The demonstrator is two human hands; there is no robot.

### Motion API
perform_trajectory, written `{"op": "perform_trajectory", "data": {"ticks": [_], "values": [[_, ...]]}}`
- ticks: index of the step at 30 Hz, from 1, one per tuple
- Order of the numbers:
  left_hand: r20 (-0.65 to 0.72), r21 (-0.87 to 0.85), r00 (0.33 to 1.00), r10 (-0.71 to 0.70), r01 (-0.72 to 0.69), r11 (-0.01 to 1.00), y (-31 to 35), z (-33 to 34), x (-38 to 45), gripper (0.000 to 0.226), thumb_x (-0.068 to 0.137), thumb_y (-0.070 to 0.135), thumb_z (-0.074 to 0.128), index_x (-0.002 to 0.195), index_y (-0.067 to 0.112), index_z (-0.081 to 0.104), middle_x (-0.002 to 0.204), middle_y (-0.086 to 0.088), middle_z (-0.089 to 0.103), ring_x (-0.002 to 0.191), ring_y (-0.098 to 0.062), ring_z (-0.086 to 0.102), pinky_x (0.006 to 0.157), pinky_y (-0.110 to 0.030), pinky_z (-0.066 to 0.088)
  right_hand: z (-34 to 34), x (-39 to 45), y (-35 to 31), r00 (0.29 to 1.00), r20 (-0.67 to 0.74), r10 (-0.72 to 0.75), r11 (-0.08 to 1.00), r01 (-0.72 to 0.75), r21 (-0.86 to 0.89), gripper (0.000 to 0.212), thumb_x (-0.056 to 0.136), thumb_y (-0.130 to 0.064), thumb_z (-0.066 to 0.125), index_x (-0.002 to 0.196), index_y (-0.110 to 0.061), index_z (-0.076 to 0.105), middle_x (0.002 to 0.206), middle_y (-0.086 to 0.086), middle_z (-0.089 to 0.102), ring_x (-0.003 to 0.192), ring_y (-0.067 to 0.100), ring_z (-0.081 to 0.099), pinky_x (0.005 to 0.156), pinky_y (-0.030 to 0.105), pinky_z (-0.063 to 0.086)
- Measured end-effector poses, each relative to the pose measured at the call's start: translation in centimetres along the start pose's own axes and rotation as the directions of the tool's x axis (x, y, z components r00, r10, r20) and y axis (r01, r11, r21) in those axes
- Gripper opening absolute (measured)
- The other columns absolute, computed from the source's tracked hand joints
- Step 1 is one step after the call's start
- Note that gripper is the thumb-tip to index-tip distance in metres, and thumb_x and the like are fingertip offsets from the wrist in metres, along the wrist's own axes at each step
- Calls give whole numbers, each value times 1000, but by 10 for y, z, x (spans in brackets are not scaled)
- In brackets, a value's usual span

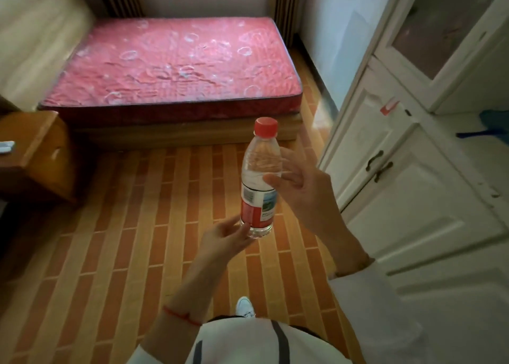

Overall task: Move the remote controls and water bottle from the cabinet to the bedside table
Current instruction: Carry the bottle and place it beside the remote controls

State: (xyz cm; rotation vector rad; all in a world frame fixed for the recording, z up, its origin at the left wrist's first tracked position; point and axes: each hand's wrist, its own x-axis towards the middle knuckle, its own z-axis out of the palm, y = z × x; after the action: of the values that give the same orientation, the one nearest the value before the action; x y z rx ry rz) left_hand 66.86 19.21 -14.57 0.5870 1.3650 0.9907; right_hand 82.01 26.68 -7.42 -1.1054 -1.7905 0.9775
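Note:
A clear water bottle (259, 181) with a red cap and red label stands upright in mid-air over the floor. My left hand (225, 235) pinches its base from the left. My right hand (300, 190) is beside its upper body with fingers spread, the fingertips touching or just off the plastic. The wooden bedside table (35, 154) is at the far left; a white object (6, 146), likely a remote control, lies on its top at the frame edge. The white cabinet (407, 170) rises on the right.
A bed with a bare red mattress (176, 66) fills the far side of the room. Brick-patterned flooring (132, 226) lies between me and the bed. My white shoe (245, 307) shows below. The cabinet's lower doors are closed, with dark handles.

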Motion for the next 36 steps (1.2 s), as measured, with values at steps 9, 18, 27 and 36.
{"op": "perform_trajectory", "data": {"ticks": [9, 18, 27, 36], "values": [[-216, -142, 976, 4, -35, 989, 44, -82, 39, 73, 69, 27, 71, 136, 5, 50, 120, -13, 67, 103, -20, 69, 87, -29, 57, 92, 107, -5, 967, 228, -118, 993, 111, 45, 51, 84, -40, 59, 131, -19, 53, 121, -10, 64, 105, 4, 65, 81, 16, 54], [-458, -272, 888, -50, -86, 958, 92, -157, 106, 30, 85, 6, 64, 115, 12, 63, 91, 3, 74, 89, -15, 71, 81, -28, 58, 193, 227, 0, 875, 448, -184, 981, 132, 145, 49, 85, -33, 62, 131, -18, 54, 116, -9, 67, 100, 3, 67, 80, 20, 56], [-585, -266, 811, -19, -170, 949, 191, -241, 193, 25, 67, 34, 71, 92, 32, 71, 95, 9, 76, 99, -15, 70, 93, -34, 52, 296, 392, -24, 756, 594, -275, 958, 161, 239, 48, 83, -36, 61, 129, -24, 54, 113, -15, 66, 98, 0, 67, 78, 16, 55], [-722, -419, 673, -163, -237, 876, 254, -330, 261, 51, 86, 12, 68, 133, 5, 49, 133, -12, 59, 102, -20, 68, 65, -15, 55, 402, 506, -44, 635, 712, -300, 952, 146, 271, 48, 86, -27, 64, 132, -22, 53, 119, -5, 67, 101, 7, 67, 79, 28, 59]]}}
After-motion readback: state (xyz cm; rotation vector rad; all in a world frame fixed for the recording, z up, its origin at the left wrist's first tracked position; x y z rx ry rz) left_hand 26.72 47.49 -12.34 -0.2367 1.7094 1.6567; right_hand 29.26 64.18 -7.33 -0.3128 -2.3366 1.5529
